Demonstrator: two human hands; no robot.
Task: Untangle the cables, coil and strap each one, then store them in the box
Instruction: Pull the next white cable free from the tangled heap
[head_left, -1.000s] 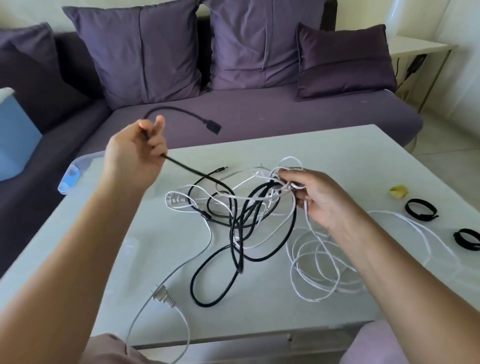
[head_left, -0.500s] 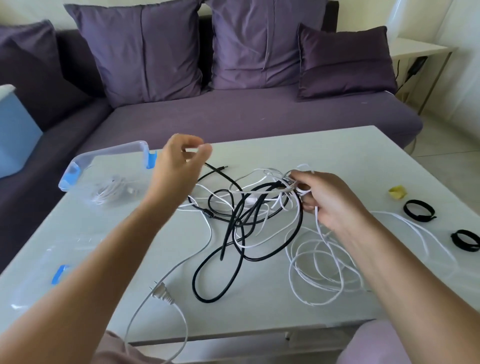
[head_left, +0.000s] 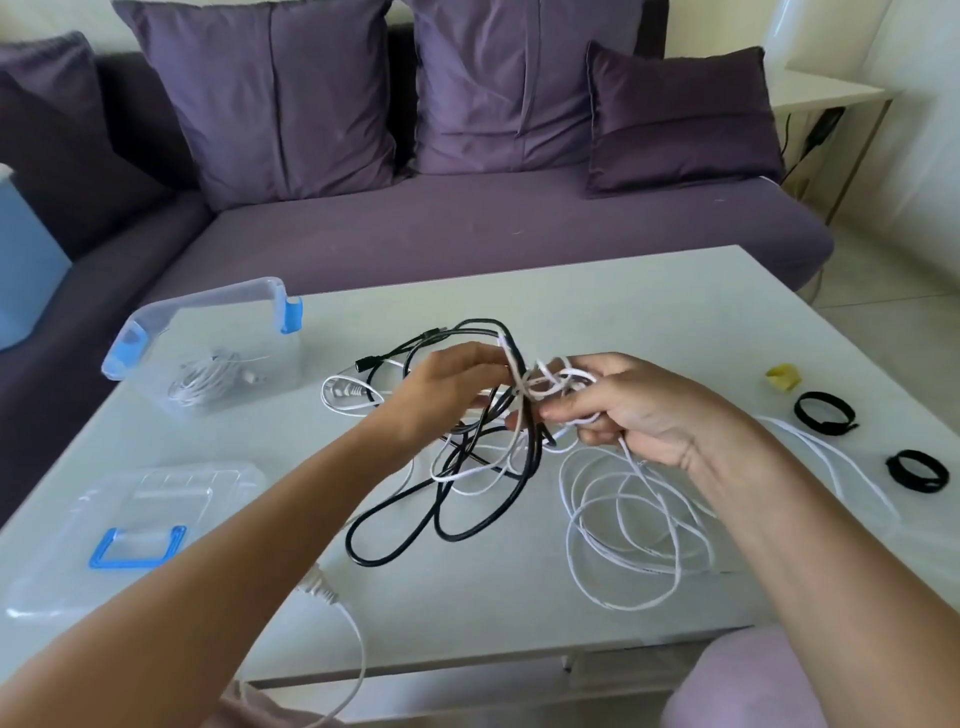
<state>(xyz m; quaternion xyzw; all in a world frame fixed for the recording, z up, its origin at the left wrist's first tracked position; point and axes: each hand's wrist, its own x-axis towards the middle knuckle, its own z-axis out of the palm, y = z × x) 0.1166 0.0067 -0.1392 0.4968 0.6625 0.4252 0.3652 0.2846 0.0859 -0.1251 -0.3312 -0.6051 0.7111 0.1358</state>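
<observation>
A knot of black cable (head_left: 457, 514) and thin white cable (head_left: 623, 525) lies in the middle of the white table (head_left: 649, 312). My right hand (head_left: 634, 410) grips a bunch of white strands at the top of the knot, lifted off the table. My left hand (head_left: 447, 389) reaches into the same knot from the left, fingertips at the crossing strands. A clear box with blue latches (head_left: 208, 343) stands at the back left and holds one coiled white cable (head_left: 208, 382). Its clear lid (head_left: 135, 530) lies at the front left.
Two black strap loops (head_left: 823, 413) (head_left: 917, 470) and a small yellow piece (head_left: 782, 376) lie at the table's right edge. A white plug (head_left: 319, 590) on a cord hangs over the front edge. A purple sofa with cushions (head_left: 467, 244) stands behind the table.
My left hand has let go of the black cable end it held up at the left and come down and right to the knot beside my right hand. The box has come into sight.
</observation>
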